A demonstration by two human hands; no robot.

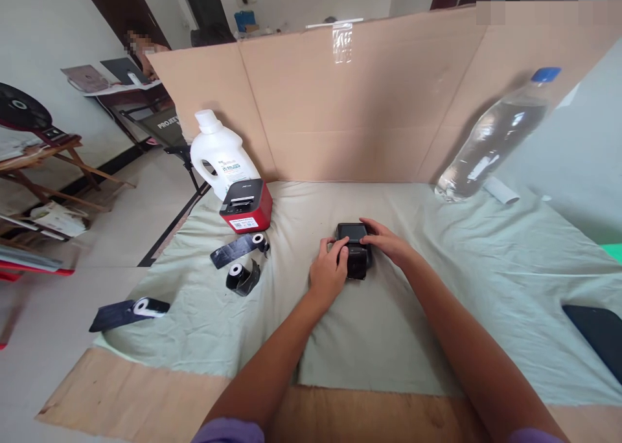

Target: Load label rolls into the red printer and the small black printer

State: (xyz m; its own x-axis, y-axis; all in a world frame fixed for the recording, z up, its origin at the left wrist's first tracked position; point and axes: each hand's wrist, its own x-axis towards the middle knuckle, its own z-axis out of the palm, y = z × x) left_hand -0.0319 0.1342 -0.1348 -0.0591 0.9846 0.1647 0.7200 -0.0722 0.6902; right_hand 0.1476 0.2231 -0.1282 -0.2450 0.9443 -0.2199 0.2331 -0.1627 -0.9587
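Note:
A small black handheld printer [353,232] with a dark screen lies on the green cloth [389,339] in front of me. On its near side is a glossy black part [357,263]; I cannot tell whether this is its cover or a label roll. My left hand [329,269] grips the left side, its thumb and index finger bent over the near part. From the right, my right hand [389,241] holds the printer's edge, with fingers behind it and the thumb near the screen. What lies under the fingers is hidden.
Left of the hands are a red and black receipt printer [246,205], a white jug [218,148] and several rolls of black labels [243,277]. A cardboard panel [350,106] stands behind. A large bottle [495,138] leans at right; a dark phone-like slab [595,336] lies nearer.

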